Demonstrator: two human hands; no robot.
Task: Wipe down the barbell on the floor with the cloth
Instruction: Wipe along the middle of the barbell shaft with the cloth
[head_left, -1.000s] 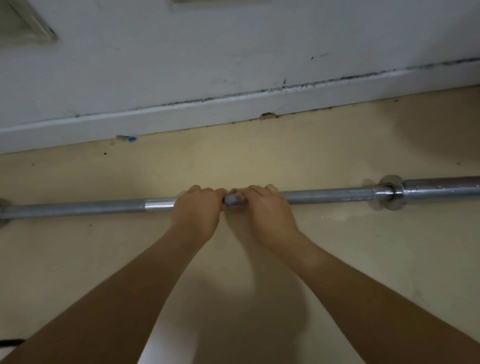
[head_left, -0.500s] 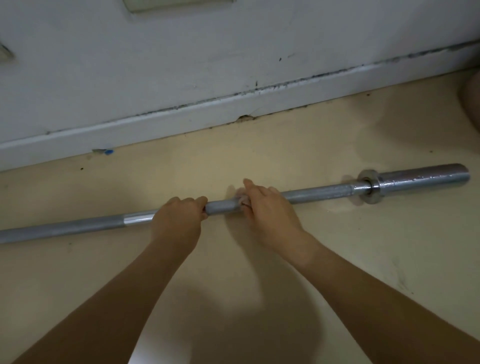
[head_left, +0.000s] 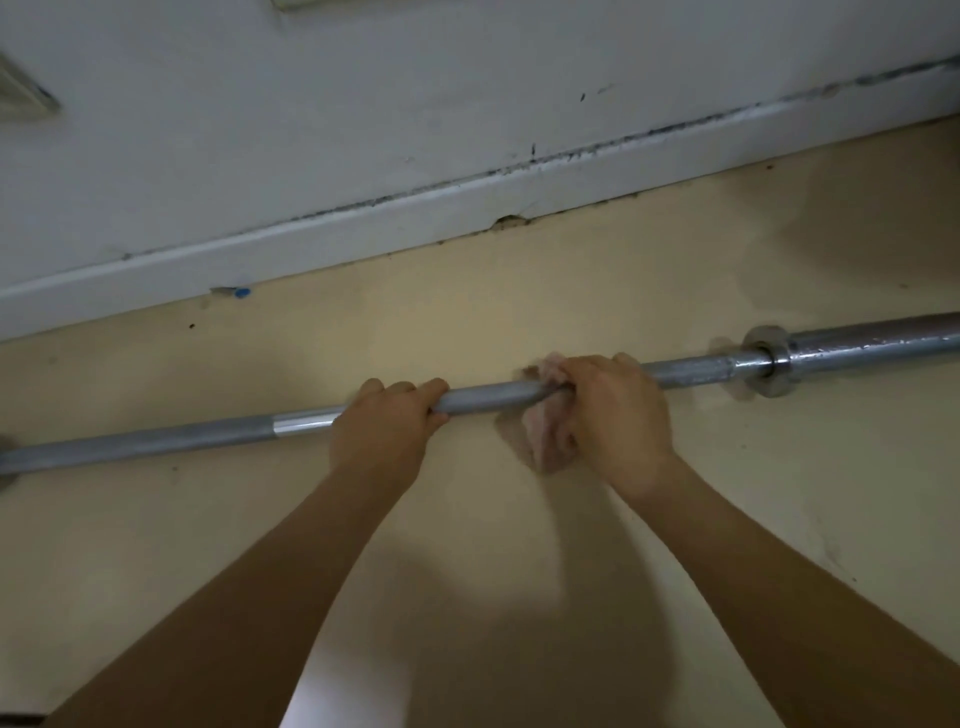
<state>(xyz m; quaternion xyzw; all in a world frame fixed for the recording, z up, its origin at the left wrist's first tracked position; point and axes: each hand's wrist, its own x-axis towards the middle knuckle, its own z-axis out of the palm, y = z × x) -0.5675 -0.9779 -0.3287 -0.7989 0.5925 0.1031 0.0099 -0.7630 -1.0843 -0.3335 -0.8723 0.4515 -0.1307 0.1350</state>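
Plainly, left hand (head_left: 387, 421) grips barbell (head_left: 488, 399); right hand (head_left: 618, 410) clutches cloth (head_left: 545, 441) around it.

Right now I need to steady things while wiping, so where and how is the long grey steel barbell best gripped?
Grip the long grey steel barbell on its thin bare shaft, from above with fingers curled over, as the left hand does. It lies flat on the floor, so underneath is closed off. The thick sleeve beyond the collar looks too wide.

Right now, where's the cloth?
In the head view, right of centre: the cloth is bunched in the right hand, wrapped round the barbell shaft between the left hand and the collar.
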